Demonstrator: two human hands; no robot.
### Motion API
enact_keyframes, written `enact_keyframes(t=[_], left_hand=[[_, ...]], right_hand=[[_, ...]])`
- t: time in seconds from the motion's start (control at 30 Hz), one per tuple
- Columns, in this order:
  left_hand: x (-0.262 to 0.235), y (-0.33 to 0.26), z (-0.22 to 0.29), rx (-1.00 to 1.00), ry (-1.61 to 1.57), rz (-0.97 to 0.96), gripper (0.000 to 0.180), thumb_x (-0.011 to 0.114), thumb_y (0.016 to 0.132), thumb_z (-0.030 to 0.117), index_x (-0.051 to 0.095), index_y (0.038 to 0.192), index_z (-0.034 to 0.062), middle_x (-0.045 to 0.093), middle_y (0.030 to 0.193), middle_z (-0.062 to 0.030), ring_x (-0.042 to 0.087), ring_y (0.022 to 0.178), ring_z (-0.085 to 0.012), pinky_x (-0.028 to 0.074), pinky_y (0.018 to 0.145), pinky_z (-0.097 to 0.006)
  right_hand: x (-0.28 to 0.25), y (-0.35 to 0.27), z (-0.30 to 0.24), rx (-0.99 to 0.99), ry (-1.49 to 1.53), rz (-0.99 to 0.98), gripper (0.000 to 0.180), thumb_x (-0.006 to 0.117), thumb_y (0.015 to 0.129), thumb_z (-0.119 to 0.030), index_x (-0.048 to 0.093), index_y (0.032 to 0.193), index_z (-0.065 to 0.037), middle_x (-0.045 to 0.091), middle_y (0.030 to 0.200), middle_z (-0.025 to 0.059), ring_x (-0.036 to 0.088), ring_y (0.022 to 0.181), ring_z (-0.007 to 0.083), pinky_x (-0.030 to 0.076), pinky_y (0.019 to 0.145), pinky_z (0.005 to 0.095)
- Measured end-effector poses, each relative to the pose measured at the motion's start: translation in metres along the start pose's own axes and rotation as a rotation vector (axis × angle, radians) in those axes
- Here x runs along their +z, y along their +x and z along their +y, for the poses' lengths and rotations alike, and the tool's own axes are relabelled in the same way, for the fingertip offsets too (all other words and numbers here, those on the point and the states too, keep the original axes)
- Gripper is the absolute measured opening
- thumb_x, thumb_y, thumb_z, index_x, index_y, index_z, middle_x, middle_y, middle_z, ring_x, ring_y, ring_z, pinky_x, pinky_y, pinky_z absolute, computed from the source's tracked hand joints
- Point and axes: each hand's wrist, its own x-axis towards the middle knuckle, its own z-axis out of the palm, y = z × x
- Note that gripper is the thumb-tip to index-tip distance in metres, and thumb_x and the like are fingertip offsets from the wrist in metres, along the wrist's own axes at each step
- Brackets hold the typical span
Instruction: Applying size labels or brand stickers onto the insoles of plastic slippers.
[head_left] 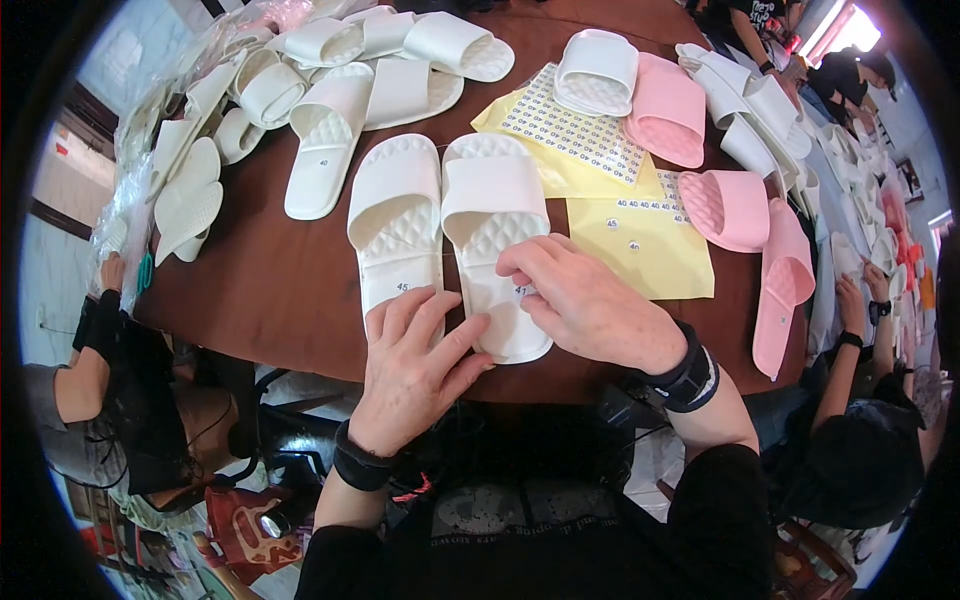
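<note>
A dark brown round table (270,290) fills the middle of the room, crowded with foam slides, and other people sit around its edge working on their own piles. Right in front of the person lies a pair of white slides, side by side and touching along their inner edges, toes pointing away.

The right white slide (495,240) is the landmark here. The right hand (590,305) rests on its heel end, fingers curled down, with the fingertips pressing a small round sticker (520,291) onto the footbed; the hand is not closed around the slide, only pressing on it. The left hand (415,365) lies just left of that heel, fingers spread and flat, its fingertips touching the slide's edge and the heel of the left white slide (393,225), which already carries its own round sticker (402,287). Neither hand grasps anything.

Just right of the landmark slide lie yellow sticker sheets (640,245), one still covered in rows of small round labels. Beyond those sheets, further right, sit several pink slides (735,208). Behind and to the left of the landmark slide is a heap of more white slides (330,110), some stacked, some loose. At the far left edge of the table a seated person's arm (95,330) reaches toward clear plastic bags.
</note>
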Motion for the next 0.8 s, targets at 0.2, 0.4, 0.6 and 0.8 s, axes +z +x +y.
enact_keyframes(t=[0.2, 0.4, 0.6, 0.8], left_hand=[[-0.003, 0.008, 0.002, 0.002, -0.008, -0.004, 0.042, 0.079, 0.072, 0.025, 0.067, 0.112, 0.0149, 0.059, 0.119, -0.0065, 0.051, 0.116, -0.0308, 0.037, 0.096, -0.047], [-0.006, -0.007, 0.003, 0.003, 0.043, -0.019, 0.038, 0.079, 0.074, 0.028, 0.067, 0.109, 0.0164, 0.059, 0.115, -0.0053, 0.052, 0.113, -0.0281, 0.037, 0.093, -0.045], [0.0, -0.007, 0.003, 0.067, 0.042, 0.031, 0.039, 0.08, 0.073, 0.03, 0.068, 0.108, 0.0163, 0.059, 0.113, -0.0055, 0.052, 0.112, -0.0288, 0.036, 0.093, -0.045], [-0.004, -0.003, 0.004, 0.036, -0.003, 0.055, 0.037, 0.076, 0.079, 0.022, 0.067, 0.114, 0.0125, 0.06, 0.118, -0.0079, 0.053, 0.114, -0.0297, 0.036, 0.096, -0.045]], right_hand=[[-0.004, -0.001, 0.002, 0.003, -0.071, 0.02, 0.03, 0.056, 0.081, 0.003, 0.052, 0.11, -0.002, 0.059, 0.105, 0.0182, 0.056, 0.103, 0.0382, 0.049, 0.087, 0.0441], [0.017, -0.003, 0.008, -0.072, -0.039, 0.073, 0.027, 0.058, 0.083, 0.0, 0.053, 0.11, -0.003, 0.057, 0.1, 0.0195, 0.056, 0.099, 0.0399, 0.049, 0.084, 0.0444], [0.016, -0.007, 0.009, -0.038, -0.031, 0.085, 0.024, 0.056, 0.087, -0.001, 0.051, 0.11, -0.003, 0.057, 0.103, 0.018, 0.056, 0.103, 0.0377, 0.049, 0.086, 0.0428], [0.014, -0.002, 0.009, 0.027, 0.021, 0.017, 0.019, 0.054, 0.092, -0.004, 0.05, 0.111, -0.003, 0.056, 0.108, 0.0172, 0.054, 0.11, 0.0351, 0.048, 0.088, 0.0423]])
